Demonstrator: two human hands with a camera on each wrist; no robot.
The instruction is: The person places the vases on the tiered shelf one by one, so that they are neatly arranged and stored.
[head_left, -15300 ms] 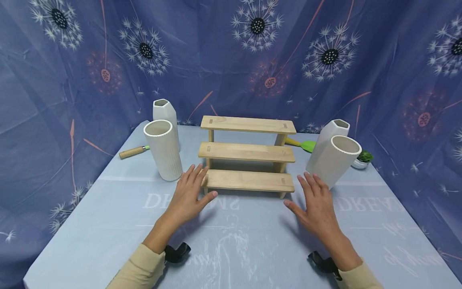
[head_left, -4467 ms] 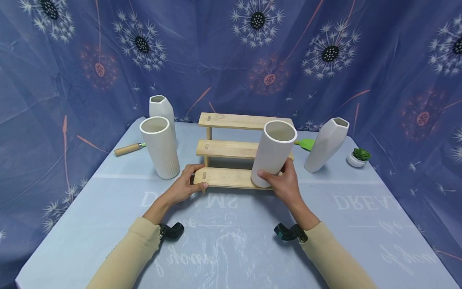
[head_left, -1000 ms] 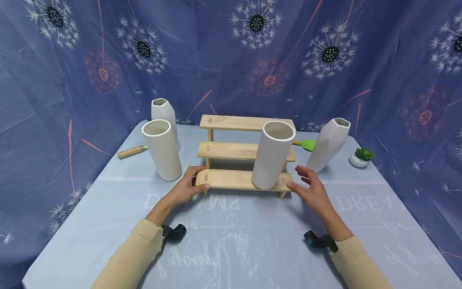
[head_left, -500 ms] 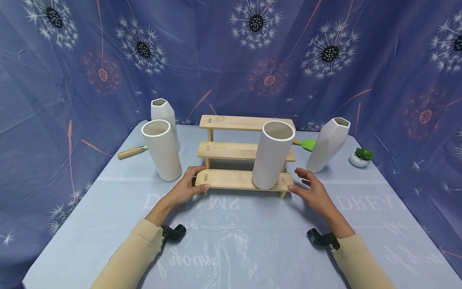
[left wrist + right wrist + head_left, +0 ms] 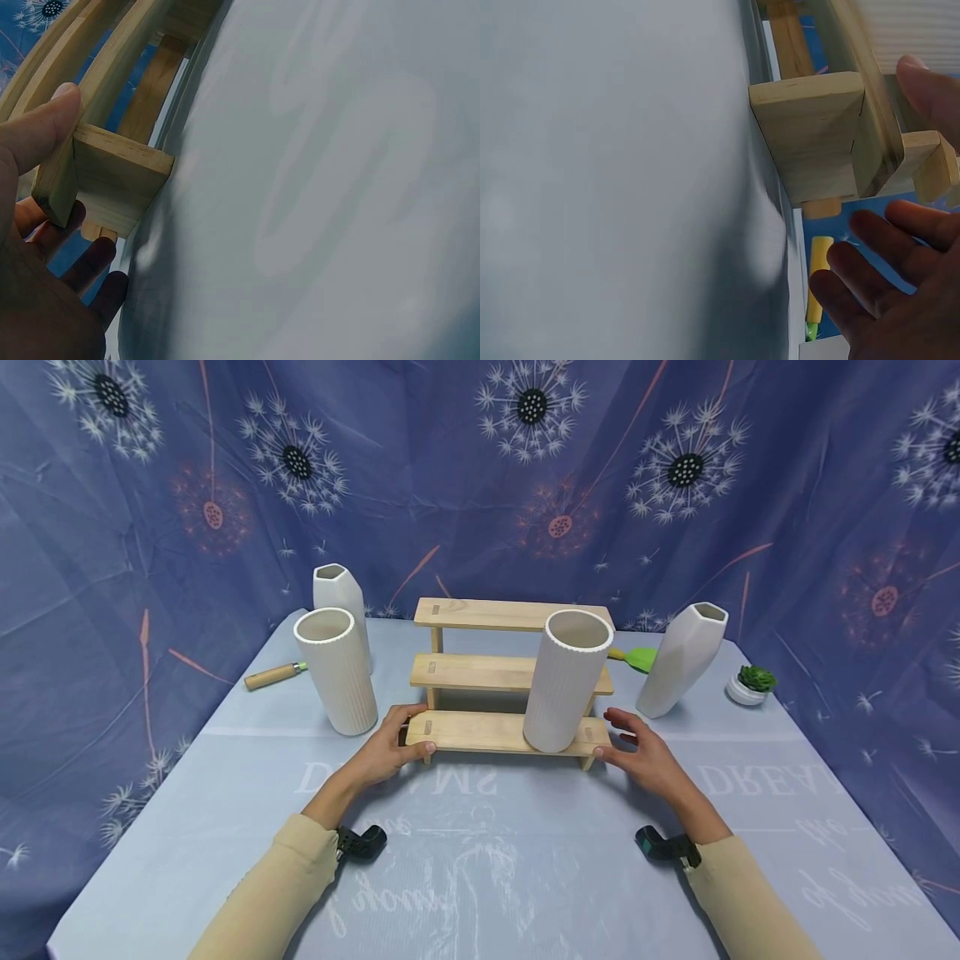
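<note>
A three-tier wooden display shelf (image 5: 472, 731) stands mid-table. On the right part of its lowest step, a white ribbed cylindrical vase (image 5: 567, 685) stands upright. My left hand (image 5: 380, 747) grips the left end of that step; in the left wrist view its thumb lies over the board and fingers reach below the end. My right hand (image 5: 637, 753) is at the step's right end, thumb at the front corner and fingers loosely bent. The right wrist view shows those fingers (image 5: 870, 277) apart from the wood (image 5: 806, 112).
Left of the shelf stand another ribbed vase (image 5: 341, 685) and a faceted white vase (image 5: 348, 597), beside a wooden-handled tool (image 5: 272, 677). To the right are a faceted vase (image 5: 678, 664), a potted succulent (image 5: 750, 685) and a green-bladed tool (image 5: 641, 660), partly hidden.
The ribbed vase went from the table's right side onto the lowest step, and my right hand let go of it. My left hand took hold of the shelf. Lately my right hand shifted slightly left.
</note>
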